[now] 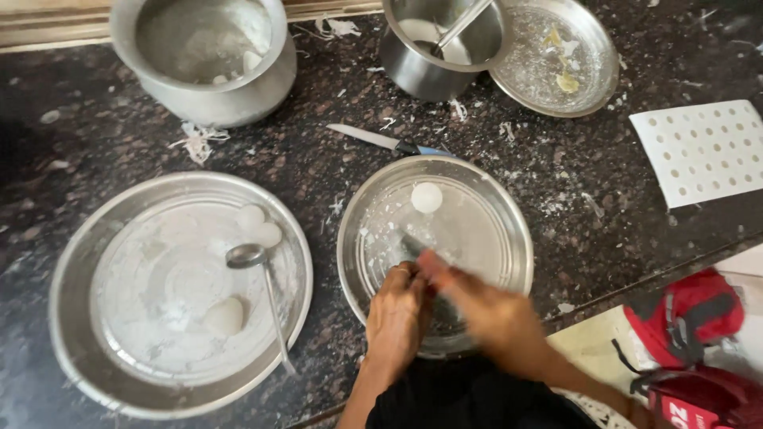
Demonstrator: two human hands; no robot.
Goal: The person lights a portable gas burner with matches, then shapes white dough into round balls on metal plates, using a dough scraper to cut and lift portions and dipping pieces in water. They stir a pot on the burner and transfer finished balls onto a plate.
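My left hand and my right hand meet over the near part of a round steel plate on the dark stone counter. The right hand is blurred by motion, and its fingers press against the left hand's fingers. What lies between them is hidden. A white dough ball rests on the far side of that plate, apart from both hands. Left of it, a wide steel basin dusted with flour holds three white balls, one of them near its front, and a spoon.
A knife lies beyond the plate. At the back stand a steel pot, a small steel vessel with a spoon and a flat steel plate. A white perforated sheet lies right. A red bag sits below the counter edge.
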